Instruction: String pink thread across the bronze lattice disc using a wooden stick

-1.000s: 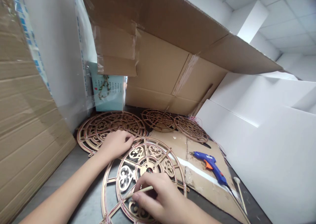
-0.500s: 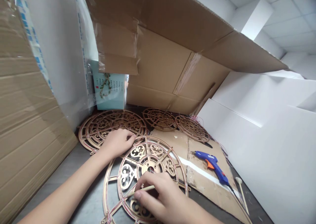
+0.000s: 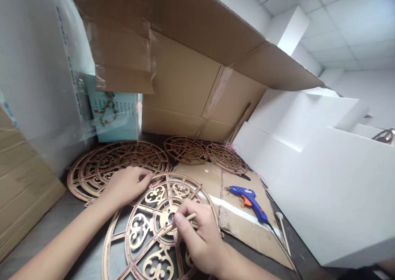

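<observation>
Head: left hand (image 3: 128, 184) perhaps on rim (image 3: 107, 243)

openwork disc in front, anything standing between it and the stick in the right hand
Nothing visible does. The pale stick in the right hand has its tip at the openwork disc. The blue glue gun lies off to the side.

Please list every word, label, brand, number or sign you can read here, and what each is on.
Nothing can be read with certainty.
Turquoise box: columns of dark characters and a red mark, too small to read.
Glue gun: pale label, too small to read.
Plastic strip at left: blue print, too blurred to read.
</observation>
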Motion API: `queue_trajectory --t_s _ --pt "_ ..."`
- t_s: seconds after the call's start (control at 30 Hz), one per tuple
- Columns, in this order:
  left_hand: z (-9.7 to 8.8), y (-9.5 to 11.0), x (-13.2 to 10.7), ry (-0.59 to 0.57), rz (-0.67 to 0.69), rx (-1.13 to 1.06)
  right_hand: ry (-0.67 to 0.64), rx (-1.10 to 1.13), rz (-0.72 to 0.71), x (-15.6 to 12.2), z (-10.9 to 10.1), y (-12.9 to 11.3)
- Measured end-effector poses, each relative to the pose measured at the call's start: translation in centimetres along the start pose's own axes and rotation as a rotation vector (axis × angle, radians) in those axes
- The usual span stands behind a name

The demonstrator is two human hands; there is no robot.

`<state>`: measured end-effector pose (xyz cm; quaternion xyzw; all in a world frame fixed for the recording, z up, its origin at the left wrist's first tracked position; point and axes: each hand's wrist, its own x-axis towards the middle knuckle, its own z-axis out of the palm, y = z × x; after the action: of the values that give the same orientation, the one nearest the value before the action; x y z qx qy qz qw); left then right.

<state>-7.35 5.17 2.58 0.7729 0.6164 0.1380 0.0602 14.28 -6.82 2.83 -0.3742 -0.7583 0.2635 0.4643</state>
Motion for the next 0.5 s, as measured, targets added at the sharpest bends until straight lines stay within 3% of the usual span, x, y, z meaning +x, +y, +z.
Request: queue_trajectory --t_s 0.17,0.5 --pt "0.0 -0.1 0.1 -0.009 -0.011 0.000 0.072 -0.034 0.066 0.7 -0.7 0.4" --pt "0.0 0.0 0.0 0.001 -0.011 0.012 -0.101 -0.036 0.128 0.5 0.6 1.1"
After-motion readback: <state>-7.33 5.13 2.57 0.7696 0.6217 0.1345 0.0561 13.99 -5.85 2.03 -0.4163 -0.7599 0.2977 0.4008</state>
